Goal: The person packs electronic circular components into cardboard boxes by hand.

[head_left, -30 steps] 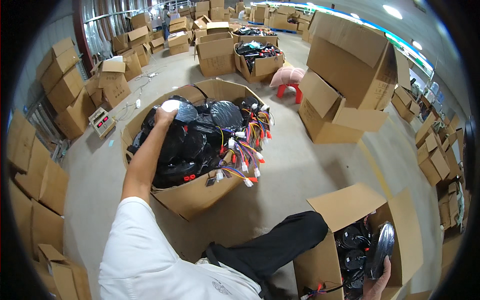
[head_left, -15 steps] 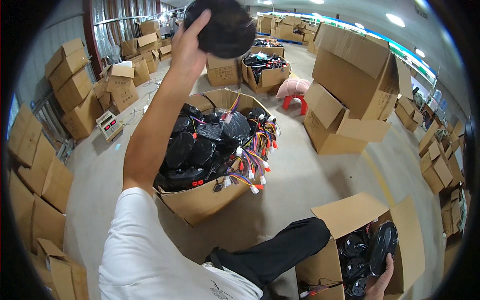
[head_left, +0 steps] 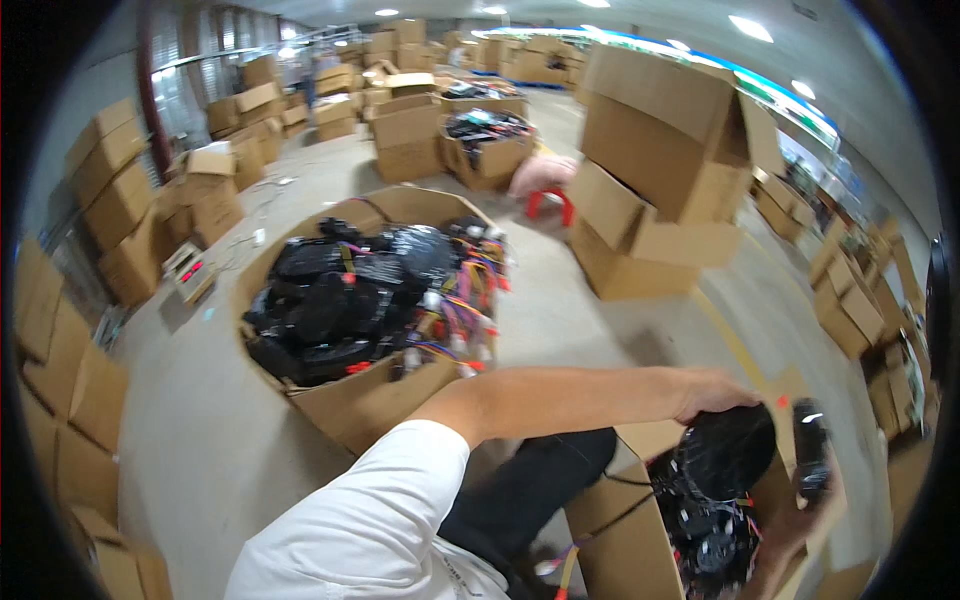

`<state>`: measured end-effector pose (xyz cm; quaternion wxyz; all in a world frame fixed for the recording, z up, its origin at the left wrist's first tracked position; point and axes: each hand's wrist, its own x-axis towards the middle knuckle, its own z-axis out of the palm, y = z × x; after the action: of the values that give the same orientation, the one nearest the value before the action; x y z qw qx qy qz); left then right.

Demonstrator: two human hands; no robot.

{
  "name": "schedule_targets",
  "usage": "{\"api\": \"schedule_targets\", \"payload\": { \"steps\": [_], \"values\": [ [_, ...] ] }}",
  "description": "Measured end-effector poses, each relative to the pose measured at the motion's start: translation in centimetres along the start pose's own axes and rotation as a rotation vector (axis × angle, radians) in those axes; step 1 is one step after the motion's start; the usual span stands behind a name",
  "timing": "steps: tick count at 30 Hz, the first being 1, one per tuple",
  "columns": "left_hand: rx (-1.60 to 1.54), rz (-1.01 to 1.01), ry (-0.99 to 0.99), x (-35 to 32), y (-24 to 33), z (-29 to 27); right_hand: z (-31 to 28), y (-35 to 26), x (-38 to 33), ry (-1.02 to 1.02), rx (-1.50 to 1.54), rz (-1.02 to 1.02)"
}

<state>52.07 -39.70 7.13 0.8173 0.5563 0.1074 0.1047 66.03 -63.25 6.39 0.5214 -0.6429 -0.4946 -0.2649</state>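
My left hand (head_left: 708,392) is closed on the edge of a round black disc-shaped part (head_left: 728,455), holding it over the open carton (head_left: 618,530) at the lower right. A dark cable with coloured wires trails from near that part over the carton's side. Inside the carton lie several similar black parts (head_left: 715,540) with thin wires. My right hand (head_left: 785,535), smeared by motion, grips a second black disc part (head_left: 812,450), seen nearly edge-on at the carton's right side.
A large carton (head_left: 365,405) left of centre holds a heap of black wrapped parts with coloured wires and connectors. Stacked cartons (head_left: 650,140) and a red stool (head_left: 550,205) with a pink cushion stand beyond it. A small device (head_left: 188,272) with a red display rests on the left floor.
My left hand has swung down from the top of the view to the lower-right carton, still holding the disc part. My right hand's part has moved slightly right and up.
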Motion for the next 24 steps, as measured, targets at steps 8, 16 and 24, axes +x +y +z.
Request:
{"api": "schedule_targets", "payload": {
  "steps": [8,16,24],
  "values": [
    [-0.009,-0.463,-0.118,5.9,-6.2,3.2,-1.8,2.9,-4.2,-0.304,-0.173,-0.279],
    [-0.266,-0.455,-0.256,7.9,-10.2,6.1,-3.9,4.8,-7.1,-0.544,-0.314,-0.176],
    [-0.361,-0.368,-0.184,8.4,-10.8,5.7,-3.3,6.1,-8.2,-0.272,0.305,0.594]
  ]
}}
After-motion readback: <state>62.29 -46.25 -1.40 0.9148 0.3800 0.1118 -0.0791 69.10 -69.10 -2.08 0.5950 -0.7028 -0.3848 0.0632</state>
